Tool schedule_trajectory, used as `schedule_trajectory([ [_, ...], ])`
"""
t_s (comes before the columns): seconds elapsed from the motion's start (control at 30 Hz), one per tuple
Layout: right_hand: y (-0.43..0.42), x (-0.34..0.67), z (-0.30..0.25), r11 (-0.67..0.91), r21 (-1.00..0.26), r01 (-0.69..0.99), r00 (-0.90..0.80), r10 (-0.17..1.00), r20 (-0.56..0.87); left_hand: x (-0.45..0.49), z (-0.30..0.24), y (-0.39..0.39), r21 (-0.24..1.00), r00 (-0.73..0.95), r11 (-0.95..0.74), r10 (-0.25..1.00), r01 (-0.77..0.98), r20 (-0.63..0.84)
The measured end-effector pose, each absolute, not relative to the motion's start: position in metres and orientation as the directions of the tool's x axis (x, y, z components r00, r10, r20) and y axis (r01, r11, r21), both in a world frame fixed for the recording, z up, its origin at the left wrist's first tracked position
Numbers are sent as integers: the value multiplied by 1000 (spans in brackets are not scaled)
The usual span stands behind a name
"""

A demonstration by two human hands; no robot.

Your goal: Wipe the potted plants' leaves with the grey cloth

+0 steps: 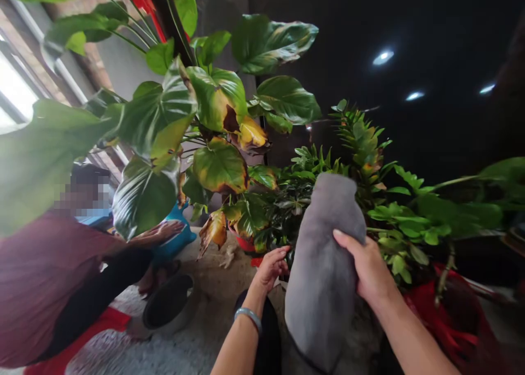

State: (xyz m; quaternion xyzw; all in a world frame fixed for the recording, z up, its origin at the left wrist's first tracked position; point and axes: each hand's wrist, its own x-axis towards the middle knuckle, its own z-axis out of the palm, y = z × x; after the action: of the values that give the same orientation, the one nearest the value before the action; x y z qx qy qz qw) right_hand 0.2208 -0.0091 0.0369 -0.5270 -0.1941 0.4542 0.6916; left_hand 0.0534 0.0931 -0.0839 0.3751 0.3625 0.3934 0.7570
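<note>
My right hand (371,265) grips a grey, soft-looking, bottle-shaped cloth item (320,271) by its right side, thumb across the front. The item stands almost upright, with its narrow end at the top and its wide rounded end toward my lap. To its left, my left hand (273,268) is raised with the fingers partly bent and nothing visible in them. A pale bangle (249,317) circles that wrist. Whether the left fingertips touch the grey item is hard to see.
Large potted leaves (221,164), some yellow and brown, hang ahead. Lower green plants (410,216) grow behind the grey item. At left, a seated person (45,276) has a hand on a blue item (176,241). A dark bucket (170,304) and red bag (455,320) flank me.
</note>
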Motion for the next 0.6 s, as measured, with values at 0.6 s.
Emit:
schedule_trajectory([
  [0.6, 2, 223, 25, -96, -880, -465, 463, 821, -334, 51, -76, 87, 875, 384, 376, 889, -306, -249],
])
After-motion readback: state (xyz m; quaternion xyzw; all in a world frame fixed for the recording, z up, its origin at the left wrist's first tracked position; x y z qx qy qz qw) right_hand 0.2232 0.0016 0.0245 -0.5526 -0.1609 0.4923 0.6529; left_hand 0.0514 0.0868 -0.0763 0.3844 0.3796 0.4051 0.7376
